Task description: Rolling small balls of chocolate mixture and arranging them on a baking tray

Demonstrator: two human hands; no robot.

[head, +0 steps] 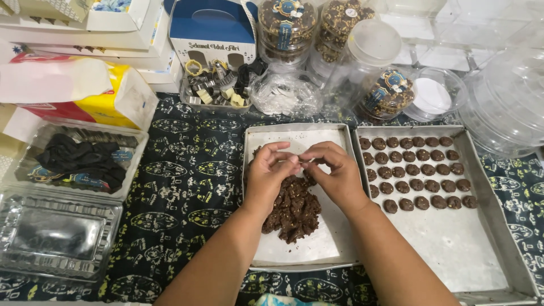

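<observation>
My left hand (271, 175) and my right hand (335, 173) meet fingertip to fingertip above a square metal tray (331, 241). Between the fingertips they pinch a small bit of dark brown dough that is mostly hidden. Under the hands lies a lumpy heap of the same chocolate dough (293, 211) on the tray. To the right stands a larger metal tray (459, 243) with several rows of small round dough balls (416, 171) across its far half; its near half is bare.
A dark patterned cloth (187, 170) covers the table. At the left are clear plastic containers (56, 235), one with dark items (79, 158), and a tissue pack (85, 90). Along the back stand a blue gift box (212, 31), metal cutters (218, 90), and filled cookie jars (286, 28). Clear lids (504, 102) sit at the right.
</observation>
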